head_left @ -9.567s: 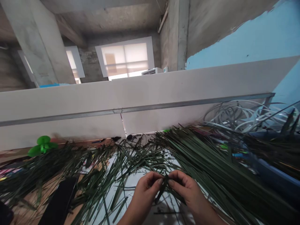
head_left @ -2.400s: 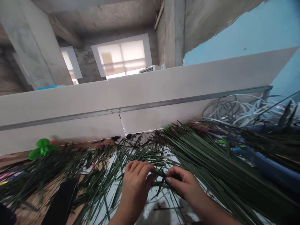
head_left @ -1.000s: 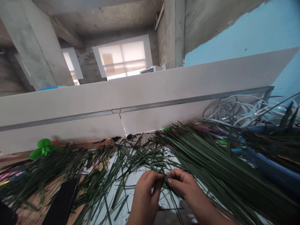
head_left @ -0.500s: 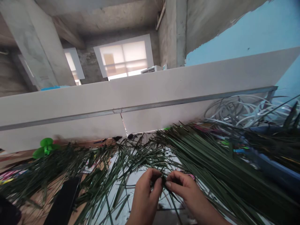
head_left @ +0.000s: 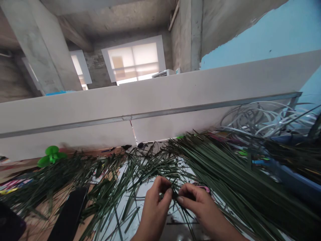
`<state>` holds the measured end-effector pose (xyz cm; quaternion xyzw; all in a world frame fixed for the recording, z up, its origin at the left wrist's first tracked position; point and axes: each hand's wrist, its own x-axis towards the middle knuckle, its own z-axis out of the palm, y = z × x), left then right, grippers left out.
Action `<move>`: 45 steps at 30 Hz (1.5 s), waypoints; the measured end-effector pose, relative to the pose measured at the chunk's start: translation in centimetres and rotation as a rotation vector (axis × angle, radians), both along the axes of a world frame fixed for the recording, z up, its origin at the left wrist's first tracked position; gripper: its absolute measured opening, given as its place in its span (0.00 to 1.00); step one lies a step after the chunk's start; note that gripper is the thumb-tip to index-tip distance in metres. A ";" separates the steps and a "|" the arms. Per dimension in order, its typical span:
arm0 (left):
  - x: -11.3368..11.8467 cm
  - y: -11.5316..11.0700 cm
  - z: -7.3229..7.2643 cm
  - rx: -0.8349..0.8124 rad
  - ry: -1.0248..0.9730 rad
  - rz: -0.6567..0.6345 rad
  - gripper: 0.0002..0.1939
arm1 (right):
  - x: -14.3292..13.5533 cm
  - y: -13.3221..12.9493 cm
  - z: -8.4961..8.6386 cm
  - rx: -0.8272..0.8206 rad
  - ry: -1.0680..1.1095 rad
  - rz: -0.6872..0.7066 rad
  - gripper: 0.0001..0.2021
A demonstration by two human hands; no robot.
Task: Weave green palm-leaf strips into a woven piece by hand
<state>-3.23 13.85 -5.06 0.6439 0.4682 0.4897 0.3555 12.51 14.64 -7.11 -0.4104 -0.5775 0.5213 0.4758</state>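
My left hand [head_left: 157, 201] is closed in a pinch, thumb against the bent fingers. Facing it, my right hand [head_left: 197, 202] pinches too, its fingertips a short way from the left ones. Between them is a small dark green piece of leaf strips [head_left: 175, 194], gripped from both sides; loose ends hang down below the hands. Its exact shape is too small and dark to make out. Cut green leaf strips [head_left: 150, 167] lie scattered around and beyond the hands on a white surface. A pink-handled tool [head_left: 206, 189], partly covered, lies just behind my right hand.
Long green leaves [head_left: 225, 170] are piled at the right, beside a blue basin [head_left: 296, 177]. White coiled strips [head_left: 263, 115] stand behind them. To the left are a black flat object [head_left: 69, 214], a green three-lobed object [head_left: 51, 156] and more strips. A white partition [head_left: 160, 97] bounds the back.
Both hands stay close together on the leaf strips, with only slight finger shifts. The view has moved a little, so the surroundings sit slightly further right.
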 end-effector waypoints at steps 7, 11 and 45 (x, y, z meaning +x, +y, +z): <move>-0.1 0.3 -0.1 -0.054 -0.114 -0.028 0.04 | 0.0 0.0 -0.1 0.003 0.001 0.016 0.10; -0.2 0.6 -0.4 -0.059 -0.193 0.009 0.06 | 0.1 0.1 -0.4 -0.002 0.054 0.003 0.09; -1.2 0.8 -1.4 0.579 0.314 0.285 0.17 | 0.5 0.3 0.7 -0.066 0.191 -0.066 0.11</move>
